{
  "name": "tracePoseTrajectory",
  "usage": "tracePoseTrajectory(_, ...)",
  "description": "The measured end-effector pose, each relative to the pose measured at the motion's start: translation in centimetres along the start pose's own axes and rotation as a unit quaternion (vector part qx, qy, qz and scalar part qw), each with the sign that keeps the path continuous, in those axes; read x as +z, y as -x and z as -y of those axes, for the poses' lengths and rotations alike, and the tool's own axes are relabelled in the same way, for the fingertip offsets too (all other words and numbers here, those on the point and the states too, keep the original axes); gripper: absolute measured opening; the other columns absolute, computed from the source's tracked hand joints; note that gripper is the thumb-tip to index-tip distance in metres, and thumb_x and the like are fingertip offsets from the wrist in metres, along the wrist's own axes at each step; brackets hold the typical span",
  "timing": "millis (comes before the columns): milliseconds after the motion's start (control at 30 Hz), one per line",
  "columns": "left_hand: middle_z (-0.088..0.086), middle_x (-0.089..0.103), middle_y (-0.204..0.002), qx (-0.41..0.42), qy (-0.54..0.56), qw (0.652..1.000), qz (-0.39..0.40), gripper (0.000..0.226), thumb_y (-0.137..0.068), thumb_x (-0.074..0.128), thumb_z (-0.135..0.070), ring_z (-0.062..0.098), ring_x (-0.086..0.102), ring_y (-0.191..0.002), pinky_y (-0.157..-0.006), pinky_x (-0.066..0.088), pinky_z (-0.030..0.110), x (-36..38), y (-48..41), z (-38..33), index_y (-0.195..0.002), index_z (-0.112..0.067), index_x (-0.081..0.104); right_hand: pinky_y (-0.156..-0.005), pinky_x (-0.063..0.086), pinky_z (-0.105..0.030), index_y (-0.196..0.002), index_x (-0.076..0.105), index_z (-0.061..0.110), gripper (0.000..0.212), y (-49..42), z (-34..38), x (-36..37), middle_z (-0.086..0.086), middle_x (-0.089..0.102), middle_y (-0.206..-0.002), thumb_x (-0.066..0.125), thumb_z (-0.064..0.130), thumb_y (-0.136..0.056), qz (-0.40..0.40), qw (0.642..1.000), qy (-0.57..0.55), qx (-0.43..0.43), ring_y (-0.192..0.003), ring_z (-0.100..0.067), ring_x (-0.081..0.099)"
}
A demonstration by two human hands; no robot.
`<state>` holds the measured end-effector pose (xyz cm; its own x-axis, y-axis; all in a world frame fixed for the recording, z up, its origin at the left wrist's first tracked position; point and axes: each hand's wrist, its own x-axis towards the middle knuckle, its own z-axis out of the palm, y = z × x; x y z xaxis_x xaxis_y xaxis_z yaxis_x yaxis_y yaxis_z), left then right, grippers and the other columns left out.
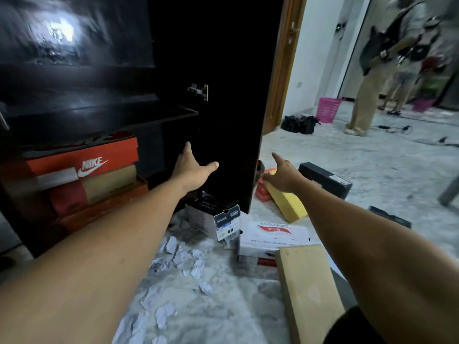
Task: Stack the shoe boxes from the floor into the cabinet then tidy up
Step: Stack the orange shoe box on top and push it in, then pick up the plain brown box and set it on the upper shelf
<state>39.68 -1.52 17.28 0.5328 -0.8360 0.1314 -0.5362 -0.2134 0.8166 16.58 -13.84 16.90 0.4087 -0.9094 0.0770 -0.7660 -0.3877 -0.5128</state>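
Am reaching both arms toward cabinet door (223, 120). Left hand (192, 170) grip spread, empty, against door's inner face. Right hand (283, 176) grip spread, empty, just right of door edge. Left of door: several boxes stacked inside, Nike box (84, 160) on top. Right of and below door: yellow box (285, 202), black box (325, 180), white box (270, 235), more, lying on floor; paper scraps (178, 256) too. Judging stacking partly done, tidying not begun.

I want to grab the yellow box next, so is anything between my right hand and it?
Nothing visible does. The right hand is open just above the near end of the yellow box, which lies on the floor beside the open cabinet door; an orange box sits beside it.
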Motion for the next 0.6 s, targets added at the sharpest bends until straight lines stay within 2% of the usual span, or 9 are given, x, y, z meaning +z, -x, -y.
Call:
tracePoseTrajectory(133, 0.007, 0.019, -0.165, 0.037, 0.016, 0.998, 0.051, 0.104, -0.086, 0.071, -0.049, 0.026, 0.026, -0.149, -0.119, 0.029, 0.040, 3.0, 3.9, -1.0, -0.160, -0.024, 0.002, -0.116, 0.032, -0.043, -0.160, 0.007, 0.019, 0.085, 4.2, -1.8, -2.3, -0.019, 0.022, -0.161, 0.061, 0.036, -0.096, 0.010, 0.999, 0.038, 0.032, -0.145, -0.037, 0.030)
tracePoseTrajectory(267, 0.007, 0.012, -0.166, 0.102, -0.110, 0.977, 0.152, 0.116, -0.080, 0.077, -0.052, 0.026, 0.022, -0.151, -0.119, 0.027, 0.043, 5.2, 6.2, -1.0, -0.160, -0.020, -0.001, -0.109, 0.037, -0.041, -0.160, 0.008, 0.019, 0.089, 8.0, -2.7, -4.7, -0.018, 0.027, -0.159, 0.064, 0.040, -0.094, -0.015, 0.996, 0.043, 0.071, -0.139, -0.036, 0.038)
tracePoseTrajectory(400, 0.007, 0.016, -0.166, 0.145, -0.105, 0.956, 0.231, 0.111, -0.082, 0.078, -0.045, 0.025, 0.022, -0.150, -0.117, 0.025, 0.038, 6.4, 7.1, -3.4, -0.160, -0.017, 0.004, -0.102, 0.048, -0.051, -0.159, 0.012, 0.024, 0.088, 11.7, -4.4, -6.2, -0.018, 0.035, -0.152, 0.067, 0.036, -0.092, -0.046, 0.992, 0.027, 0.114, -0.126, -0.037, 0.051)
tracePoseTrajectory(500, 0.009, 0.027, -0.161, 0.158, -0.115, 0.949, 0.249, 0.101, -0.085, 0.077, -0.036, 0.026, 0.031, -0.146, -0.111, 0.030, 0.033, 7.4, 7.2, -3.5, -0.159, -0.015, 0.012, -0.107, 0.043, -0.045, -0.157, 0.018, 0.017, 0.084, 14.5, -6.9, -6.0, -0.016, 0.040, -0.151, 0.068, 0.030, -0.091, -0.064, 0.988, 0.019, 0.140, -0.130, -0.036, 0.047)
tracePoseTrajectory(600, 0.010, 0.028, -0.160, 0.162, -0.141, 0.941, 0.262, 0.100, -0.085, 0.077, -0.033, 0.027, 0.031, -0.145, -0.112, 0.030, 0.034, 8.6, 6.2, -2.8, -0.159, -0.015, 0.012, -0.111, 0.035, -0.042, -0.159, 0.013, 0.017, 0.086, 16.9, -9.7, -4.6, -0.017, 0.031, -0.159, 0.066, 0.036, -0.094, -0.048, 0.981, 0.036, 0.187, -0.141, -0.034, 0.037)
